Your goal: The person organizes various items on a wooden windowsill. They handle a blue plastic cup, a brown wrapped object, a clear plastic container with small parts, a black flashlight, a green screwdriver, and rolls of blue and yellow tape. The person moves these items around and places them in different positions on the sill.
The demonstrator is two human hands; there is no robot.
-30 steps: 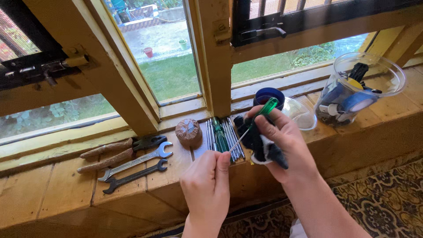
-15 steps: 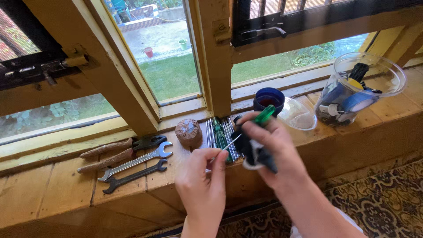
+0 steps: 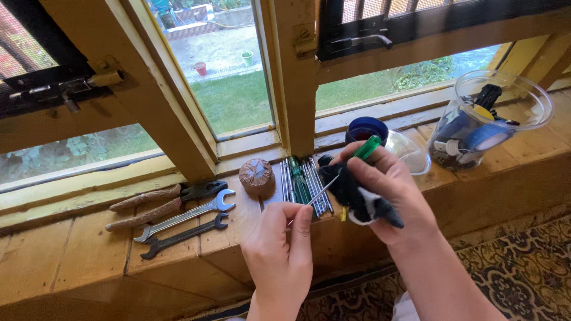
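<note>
On the wooden sill (image 3: pixel 71 261) below the window, a green-handled screwdriver (image 3: pixel 348 169) is held between both hands. Its handle is gripped by the right hand (image 3: pixel 386 190), fingers curled shut around it, and a dark cloth (image 3: pixel 357 196) is bunched in the same palm, wrapped against the shaft near the handle. The thin metal shaft runs down and to the left, so the long axis is set diagonally from the upper right to the lower left. The tip end is pinched by the left hand (image 3: pixel 279 249) between thumb and fingertips, the other fingers folded in. The screwdriver is thus shared by both hands, the right one at the handle end, the left one at the tip.

Just behind the hands, a row of further screwdrivers (image 3: pixel 306 184) is laid side by side on the sill, next to a brown roll of tape (image 3: pixel 257 176). Further left, two spanners (image 3: pixel 181 229) and a pair of pliers (image 3: pixel 160 199) are seen lying. A clear plastic jar (image 3: pixel 482 122) of oddments is tipped towards the window on the right.
</note>
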